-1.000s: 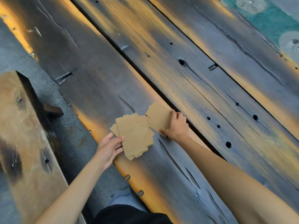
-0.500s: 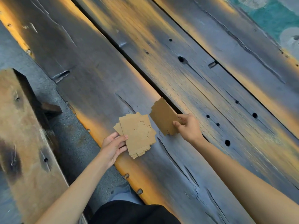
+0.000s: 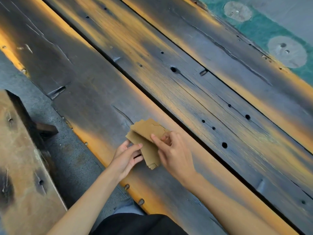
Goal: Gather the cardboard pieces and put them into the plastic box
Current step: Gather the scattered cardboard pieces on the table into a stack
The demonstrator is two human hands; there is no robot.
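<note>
A stack of brown cardboard pieces (image 3: 149, 150) is held just above the dark wooden planks near the middle of the view. My left hand (image 3: 126, 156) grips the stack's left edge from below. One more cardboard piece (image 3: 147, 128) lies tilted on top of the stack, pinched by my right hand (image 3: 171, 150), which covers the stack's right side. No plastic box is in view.
The work surface is made of wide weathered planks (image 3: 194, 92) with holes, nails and a dark gap running diagonally. A wooden beam (image 3: 20, 167) lies at the lower left beyond a strip of grey floor. Green flooring (image 3: 264, 29) shows at the top right.
My right hand lifted the single cardboard piece off the planks and carried it left onto the stack in my left hand. The stack has tilted slightly.
</note>
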